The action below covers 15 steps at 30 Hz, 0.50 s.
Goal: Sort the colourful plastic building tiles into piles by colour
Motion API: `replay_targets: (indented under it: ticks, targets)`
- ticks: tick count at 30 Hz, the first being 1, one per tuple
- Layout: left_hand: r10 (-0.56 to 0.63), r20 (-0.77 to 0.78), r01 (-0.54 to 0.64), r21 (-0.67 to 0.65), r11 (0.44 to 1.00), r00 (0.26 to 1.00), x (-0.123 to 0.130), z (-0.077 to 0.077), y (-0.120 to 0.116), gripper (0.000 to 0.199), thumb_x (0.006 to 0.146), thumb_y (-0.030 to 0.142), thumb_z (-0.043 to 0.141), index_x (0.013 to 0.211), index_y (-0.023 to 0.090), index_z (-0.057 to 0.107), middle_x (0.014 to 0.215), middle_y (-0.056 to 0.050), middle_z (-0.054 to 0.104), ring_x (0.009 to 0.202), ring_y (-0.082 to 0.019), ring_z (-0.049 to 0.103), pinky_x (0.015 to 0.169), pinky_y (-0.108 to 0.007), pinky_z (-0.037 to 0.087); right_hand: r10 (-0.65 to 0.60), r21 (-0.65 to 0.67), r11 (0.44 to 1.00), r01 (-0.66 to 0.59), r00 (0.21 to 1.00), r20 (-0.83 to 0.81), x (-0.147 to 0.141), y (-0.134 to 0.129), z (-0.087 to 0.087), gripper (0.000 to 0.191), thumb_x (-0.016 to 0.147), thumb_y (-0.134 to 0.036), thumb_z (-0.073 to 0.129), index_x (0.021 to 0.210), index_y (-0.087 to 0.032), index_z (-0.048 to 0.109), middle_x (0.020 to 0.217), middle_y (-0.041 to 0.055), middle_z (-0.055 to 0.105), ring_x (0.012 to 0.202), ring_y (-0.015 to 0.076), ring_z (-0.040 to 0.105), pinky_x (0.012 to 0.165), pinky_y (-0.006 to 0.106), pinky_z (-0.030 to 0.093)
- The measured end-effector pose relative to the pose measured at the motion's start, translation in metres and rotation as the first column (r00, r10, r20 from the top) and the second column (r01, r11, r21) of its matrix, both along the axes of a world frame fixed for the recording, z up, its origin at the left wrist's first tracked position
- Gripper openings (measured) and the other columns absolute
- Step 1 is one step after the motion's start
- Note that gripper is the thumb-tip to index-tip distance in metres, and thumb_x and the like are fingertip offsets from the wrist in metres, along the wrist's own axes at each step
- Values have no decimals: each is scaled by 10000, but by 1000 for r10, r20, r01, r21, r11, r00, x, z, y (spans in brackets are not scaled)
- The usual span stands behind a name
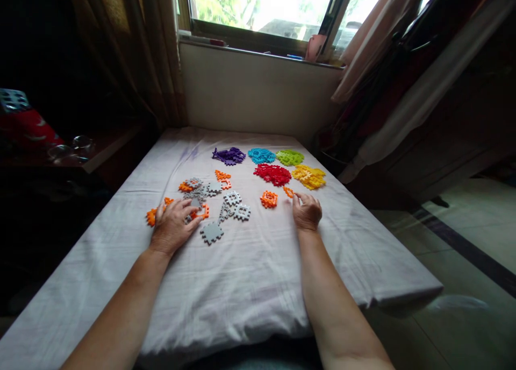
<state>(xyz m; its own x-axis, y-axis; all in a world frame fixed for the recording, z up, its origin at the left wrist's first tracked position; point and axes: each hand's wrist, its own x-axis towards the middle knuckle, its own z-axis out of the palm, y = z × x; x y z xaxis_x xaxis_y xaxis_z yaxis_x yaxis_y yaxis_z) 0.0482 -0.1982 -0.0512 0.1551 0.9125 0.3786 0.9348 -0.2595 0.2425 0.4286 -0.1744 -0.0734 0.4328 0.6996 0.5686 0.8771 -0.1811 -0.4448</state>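
Note:
My right hand (307, 211) pinches a small orange interlocking piece (288, 191) just above the cloth. Left of it lies a small orange stack of pieces (269, 199). My left hand (173, 225) rests with fingers spread over a mixed heap of grey and orange pieces. An orange piece (205, 211) shows by its fingertips, and more orange pieces (151, 216) stick out on its far side. Grey toothed pieces (212, 233) lie loose to its right, some with window-like openings (242, 212). What sits directly under the left palm is hidden.
Sorted piles lie farther back: purple (229, 155), blue (262, 155), green (289, 157), red (272, 174) and yellow (308, 176). A pale cloth (250, 284) covers the table. Behind stands a wall below a window; a side table with glasses (66, 152) is at left.

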Motion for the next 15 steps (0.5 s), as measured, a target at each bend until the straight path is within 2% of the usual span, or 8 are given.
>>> replay_targets:
  ticks: [2,5,8,15]
  targets:
    - [-10,-20,10,-2,1000,1000,1,-1,0,242,858,407,635,1019,296,778,1342,-60,676,1327,-328,534,1194,-605,228,-27,-60,998,27,1000,-5,4,-1,-1,224,895,-217,575,968,-178,783,981,119,755,919,249,604,841,352,414]
    - [-33,-40,33,-4,999,999,3,-2,-1,234,846,365,648,1033,317,779,1388,-50,647,1355,-338,507,1191,-626,214,13,-112,994,-11,1000,18,-3,-3,1,209,898,-229,595,967,-191,788,994,114,757,948,251,600,842,346,403]
    - [-45,-49,45,-2,999,998,5,-3,-1,203,841,341,654,990,303,785,1381,-60,650,1366,-345,498,1192,-633,204,68,-152,986,-63,997,30,-12,-5,3,185,893,-248,624,953,-194,791,998,111,760,961,254,597,843,341,397]
    - [-84,3,84,6,996,996,5,-9,2,162,871,337,621,880,277,771,1340,-65,677,1345,-354,521,1172,-672,216,88,-215,973,-82,996,22,-18,-5,1,158,864,-273,667,934,-206,792,997,98,760,975,255,597,838,341,391]
